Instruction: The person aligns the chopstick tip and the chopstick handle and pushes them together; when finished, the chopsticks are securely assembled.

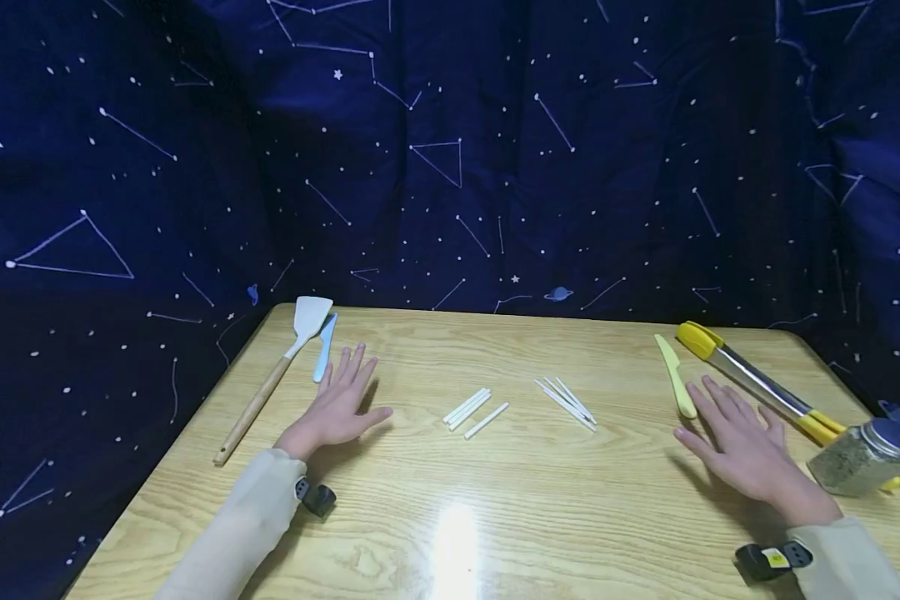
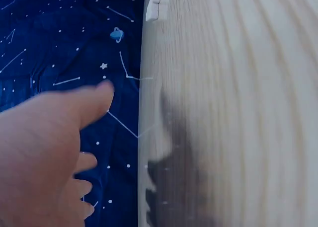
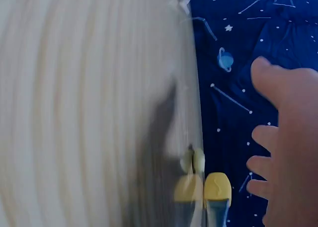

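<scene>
My left hand [image 1: 337,408] hovers over the left part of the table with its fingers spread, holding nothing. Just beyond its fingertips lies a light blue plastic knife [image 1: 325,350], beside a white spatula [image 1: 270,385] with a wooden handle. The right hand [image 1: 746,446] is likewise spread above the table and holds nothing. Nearest to it are a pale yellow plastic knife [image 1: 673,375], yellow-tipped metal tongs [image 1: 761,379] and a glass jar [image 1: 851,460] of dried herbs. Between the hands lie two loose groups of short white sticks, the left group [image 1: 467,408] and the right group [image 1: 566,402].
The wooden table [image 1: 555,517] ends at a dark blue curtain [image 1: 495,167] printed with stars and constellations. Behind the jar, a yellow object partly shows at the right edge. Light glares off the tabletop near the front middle.
</scene>
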### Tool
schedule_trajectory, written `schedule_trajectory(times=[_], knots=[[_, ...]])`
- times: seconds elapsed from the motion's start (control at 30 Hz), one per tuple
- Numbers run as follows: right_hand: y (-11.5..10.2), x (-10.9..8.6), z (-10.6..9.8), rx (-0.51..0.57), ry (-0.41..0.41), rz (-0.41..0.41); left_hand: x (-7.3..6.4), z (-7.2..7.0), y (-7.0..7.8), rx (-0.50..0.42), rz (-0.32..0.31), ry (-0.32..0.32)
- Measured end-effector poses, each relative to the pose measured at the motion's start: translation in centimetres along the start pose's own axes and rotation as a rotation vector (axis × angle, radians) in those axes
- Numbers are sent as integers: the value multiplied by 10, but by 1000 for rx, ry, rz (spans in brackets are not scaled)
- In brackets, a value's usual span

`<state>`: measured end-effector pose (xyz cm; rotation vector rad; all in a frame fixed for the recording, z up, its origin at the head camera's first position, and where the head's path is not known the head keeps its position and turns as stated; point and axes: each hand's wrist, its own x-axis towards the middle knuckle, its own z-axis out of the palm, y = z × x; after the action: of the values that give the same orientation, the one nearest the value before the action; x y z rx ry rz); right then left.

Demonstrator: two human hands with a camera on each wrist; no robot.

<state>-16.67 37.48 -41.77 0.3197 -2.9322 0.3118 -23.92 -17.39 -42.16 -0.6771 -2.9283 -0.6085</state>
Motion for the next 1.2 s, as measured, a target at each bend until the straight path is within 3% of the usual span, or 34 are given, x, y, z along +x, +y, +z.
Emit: schedule_trajectory(times=[0.17, 0.37, 0.57, 0.7, 0.83, 1.0, 1.2], knots=[[-8, 2, 1, 132, 58, 4, 6, 6, 5, -57, 3, 94], [-28, 12, 9, 240, 119, -6, 12, 17, 15, -214, 14, 173], [-52, 26, 22, 373, 80, 97, 19, 35, 28, -396, 3, 191], [-67, 38, 33, 457, 76, 123, 24, 46, 38, -483, -4, 175], [-81, 52, 46, 530, 86, 109, 26, 56, 43, -492, -16, 203], [-93, 71, 59, 561, 93, 156, 37, 67, 54, -446, -45, 240], [-100, 83, 71, 524, 107, 140, 42, 77, 68, -390, -27, 189]])
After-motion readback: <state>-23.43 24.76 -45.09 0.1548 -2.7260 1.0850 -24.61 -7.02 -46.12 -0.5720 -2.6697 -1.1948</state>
